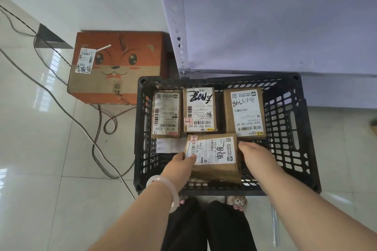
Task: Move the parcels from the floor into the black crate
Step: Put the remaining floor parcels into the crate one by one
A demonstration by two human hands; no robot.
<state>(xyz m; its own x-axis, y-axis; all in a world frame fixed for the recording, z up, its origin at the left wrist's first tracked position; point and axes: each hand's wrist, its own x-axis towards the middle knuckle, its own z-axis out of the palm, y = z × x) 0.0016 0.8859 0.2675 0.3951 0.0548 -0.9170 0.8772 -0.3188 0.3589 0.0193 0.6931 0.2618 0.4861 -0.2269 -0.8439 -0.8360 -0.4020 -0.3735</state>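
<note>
The black crate (289, 128) stands on the floor in front of me. Three brown parcels with white labels lie flat along its far side: a left parcel (166, 114), a middle parcel (200, 110) and a right parcel (244, 113). A fourth brown parcel (214, 155) is in the near half of the crate, held between both hands. My left hand (179, 166) grips its left edge, thumb on the label. My right hand (255, 157) grips its right edge.
A large orange cardboard box with a cartoon face (116, 65) sits on the tiled floor left of the crate. Cables (95, 128) trail across the floor beside it. A grey metal shelf unit (265, 26) stands right behind the crate. My feet (234, 203) are at the crate's near rim.
</note>
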